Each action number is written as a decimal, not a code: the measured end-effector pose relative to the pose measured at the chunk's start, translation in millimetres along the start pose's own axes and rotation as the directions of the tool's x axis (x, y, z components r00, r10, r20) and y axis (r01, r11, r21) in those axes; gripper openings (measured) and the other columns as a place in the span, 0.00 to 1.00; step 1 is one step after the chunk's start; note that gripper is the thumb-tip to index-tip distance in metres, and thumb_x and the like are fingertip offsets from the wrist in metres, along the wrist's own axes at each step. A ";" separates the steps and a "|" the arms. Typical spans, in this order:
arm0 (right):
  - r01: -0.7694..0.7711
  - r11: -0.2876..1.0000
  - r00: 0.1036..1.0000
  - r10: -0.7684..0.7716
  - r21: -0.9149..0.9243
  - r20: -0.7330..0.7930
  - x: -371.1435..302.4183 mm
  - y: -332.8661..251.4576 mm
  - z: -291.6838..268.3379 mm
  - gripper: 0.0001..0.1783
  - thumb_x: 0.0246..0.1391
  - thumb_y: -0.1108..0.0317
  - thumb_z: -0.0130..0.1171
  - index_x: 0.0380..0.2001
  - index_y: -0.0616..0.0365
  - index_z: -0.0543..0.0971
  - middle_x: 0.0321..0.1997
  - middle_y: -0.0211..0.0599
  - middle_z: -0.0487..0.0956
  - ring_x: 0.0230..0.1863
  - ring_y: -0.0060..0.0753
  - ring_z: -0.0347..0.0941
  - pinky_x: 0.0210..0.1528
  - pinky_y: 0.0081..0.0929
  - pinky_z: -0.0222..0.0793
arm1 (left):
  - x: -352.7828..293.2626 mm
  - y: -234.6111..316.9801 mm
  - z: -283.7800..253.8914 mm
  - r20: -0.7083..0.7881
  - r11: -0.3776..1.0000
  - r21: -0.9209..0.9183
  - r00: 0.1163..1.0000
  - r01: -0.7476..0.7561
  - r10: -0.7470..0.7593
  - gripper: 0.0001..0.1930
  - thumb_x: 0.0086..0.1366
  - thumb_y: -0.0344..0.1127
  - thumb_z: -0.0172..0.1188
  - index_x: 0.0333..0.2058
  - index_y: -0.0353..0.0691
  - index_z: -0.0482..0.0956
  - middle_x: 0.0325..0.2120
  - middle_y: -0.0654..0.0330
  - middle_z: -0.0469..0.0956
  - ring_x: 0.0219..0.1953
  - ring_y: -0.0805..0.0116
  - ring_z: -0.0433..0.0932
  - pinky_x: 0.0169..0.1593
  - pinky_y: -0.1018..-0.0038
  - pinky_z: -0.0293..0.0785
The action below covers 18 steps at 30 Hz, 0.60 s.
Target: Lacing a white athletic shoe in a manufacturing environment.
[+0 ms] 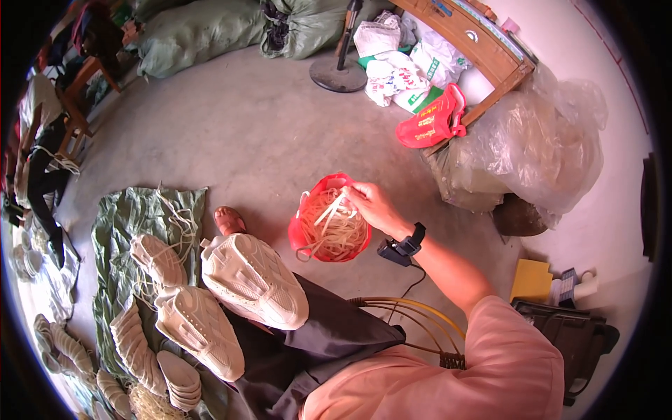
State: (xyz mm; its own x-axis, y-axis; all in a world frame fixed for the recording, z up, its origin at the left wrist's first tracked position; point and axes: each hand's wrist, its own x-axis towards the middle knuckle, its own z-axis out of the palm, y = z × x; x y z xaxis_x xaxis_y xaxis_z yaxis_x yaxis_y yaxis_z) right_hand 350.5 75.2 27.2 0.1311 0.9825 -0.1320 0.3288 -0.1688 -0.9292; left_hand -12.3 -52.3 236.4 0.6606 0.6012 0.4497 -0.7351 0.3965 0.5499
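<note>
My right hand (374, 206) reaches over a red bag (297, 234) full of pale shoelaces (336, 231). Thumb and fingers pinch a whitish shoelace (331, 210), whose strands hang down over the others. Across my thighs rest two cream sneakers (255, 280), with no laces visible in their eyelets. The lower sneaker (199, 332) lies beside the first, also toe toward me. Another cream shoe (159, 260), with long laces trailing from it, lies on a green woven sheet (115, 231) to the left. My left hand does not show.
Several shoe parts (136, 346) lie stacked on the left. A foot (229, 220) shows beyond my knees. A round stand base (338, 74), stuffed sacks (203, 38) and a wooden desk (483, 42) stand farther off. Clear plastic bags (539, 147) are at right; another person (42, 133) sits far left.
</note>
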 end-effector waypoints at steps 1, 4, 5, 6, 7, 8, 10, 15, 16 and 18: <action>0.018 0.999 1.000 -0.018 0.032 -0.022 -7.3 -22.5 -1.4 0.20 0.69 0.57 0.50 0.30 0.64 0.77 0.23 0.24 0.71 0.27 0.13 0.65 0.29 0.20 0.63 | -1.4 -2.8 -2.8 0.043 0.999 -0.025 0.999 -0.032 0.033 0.21 0.61 0.48 0.66 0.41 0.34 0.82 0.44 0.41 0.78 0.40 0.47 0.80 0.39 0.58 0.77; 0.068 0.997 0.996 -0.067 0.024 -0.054 -12.4 -31.7 -17.7 0.18 0.69 0.59 0.49 0.31 0.62 0.76 0.23 0.21 0.69 0.26 0.11 0.63 0.29 0.17 0.61 | -0.3 -5.7 -11.6 0.116 0.995 -0.078 0.991 -0.061 0.070 0.24 0.60 0.49 0.67 0.43 0.31 0.81 0.45 0.39 0.77 0.40 0.45 0.80 0.39 0.58 0.77; 0.066 0.994 0.996 -0.060 0.092 -0.069 -15.2 -41.3 -18.1 0.17 0.69 0.59 0.50 0.31 0.62 0.75 0.23 0.20 0.69 0.25 0.10 0.61 0.27 0.16 0.59 | -0.9 -5.5 -13.3 0.133 0.995 -0.082 0.988 -0.064 0.075 0.24 0.60 0.49 0.66 0.42 0.31 0.81 0.45 0.40 0.77 0.39 0.46 0.80 0.39 0.58 0.77; 0.066 0.985 0.995 -0.053 0.160 -0.083 -17.9 -50.3 -18.7 0.16 0.69 0.60 0.50 0.32 0.61 0.75 0.24 0.20 0.69 0.25 0.09 0.60 0.26 0.14 0.57 | -2.0 -6.1 -13.7 0.129 0.995 -0.082 0.989 -0.065 0.075 0.24 0.60 0.49 0.66 0.42 0.31 0.81 0.45 0.40 0.77 0.39 0.46 0.80 0.39 0.58 0.77; 0.070 0.967 0.996 -0.052 0.245 -0.079 -19.9 -56.0 -20.8 0.15 0.69 0.59 0.50 0.32 0.59 0.75 0.25 0.20 0.69 0.24 0.08 0.57 0.24 0.12 0.53 | -3.0 -6.7 -14.1 0.123 0.994 -0.092 0.990 -0.063 0.074 0.24 0.60 0.49 0.67 0.42 0.31 0.81 0.44 0.40 0.77 0.39 0.46 0.80 0.39 0.58 0.77; 0.070 0.967 0.996 -0.052 0.245 -0.078 -22.8 -62.6 -22.5 0.15 0.69 0.59 0.50 0.32 0.59 0.75 0.25 0.20 0.69 0.24 0.08 0.57 0.24 0.12 0.53 | -3.6 -7.0 -14.0 0.118 0.993 -0.102 0.990 -0.061 0.073 0.24 0.60 0.49 0.67 0.42 0.31 0.82 0.44 0.39 0.77 0.39 0.46 0.80 0.38 0.58 0.77; 0.100 0.937 0.990 -0.060 0.334 -0.130 -28.7 -77.7 -24.9 0.17 0.69 0.61 0.51 0.30 0.61 0.75 0.24 0.21 0.70 0.26 0.10 0.61 0.28 0.15 0.60 | -2.8 -5.5 -10.9 0.088 0.996 -0.077 0.995 -0.046 0.053 0.24 0.60 0.49 0.66 0.42 0.31 0.82 0.44 0.39 0.77 0.40 0.46 0.80 0.38 0.58 0.77; 0.247 0.828 0.964 -0.154 0.504 -0.218 -39.1 -104.8 -33.4 0.12 0.70 0.62 0.47 0.33 0.57 0.72 0.24 0.23 0.69 0.22 0.10 0.57 0.24 0.13 0.53 | -5.5 -5.9 -12.5 0.101 0.999 -0.040 0.995 -0.015 0.019 0.26 0.61 0.51 0.66 0.43 0.30 0.81 0.43 0.37 0.77 0.40 0.45 0.79 0.39 0.57 0.76; 0.246 0.828 0.964 -0.154 0.504 -0.218 -41.8 -110.4 -35.1 0.12 0.70 0.62 0.47 0.33 0.57 0.72 0.24 0.23 0.69 0.22 0.10 0.57 0.24 0.13 0.53 | -5.9 -7.4 -13.6 0.116 0.998 -0.063 0.993 -0.002 0.010 0.27 0.61 0.52 0.66 0.44 0.30 0.81 0.44 0.36 0.76 0.40 0.45 0.79 0.40 0.58 0.76; 0.361 0.768 0.928 -0.241 0.529 -0.284 -46.9 -122.4 -38.4 0.13 0.71 0.62 0.45 0.34 0.56 0.73 0.24 0.24 0.69 0.22 0.11 0.57 0.23 0.13 0.52 | -5.6 -9.9 -15.3 0.131 0.996 -0.085 0.991 0.011 0.000 0.27 0.61 0.52 0.66 0.45 0.30 0.81 0.44 0.36 0.76 0.41 0.45 0.79 0.41 0.58 0.76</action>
State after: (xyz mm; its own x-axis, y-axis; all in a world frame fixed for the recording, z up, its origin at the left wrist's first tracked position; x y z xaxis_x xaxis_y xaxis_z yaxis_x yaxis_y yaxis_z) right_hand 340.0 46.7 160.3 0.3083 0.9301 0.1995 -0.1951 0.2671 -0.9437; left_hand -11.1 -49.0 217.7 0.6746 0.5051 0.5384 -0.7382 0.4605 0.4929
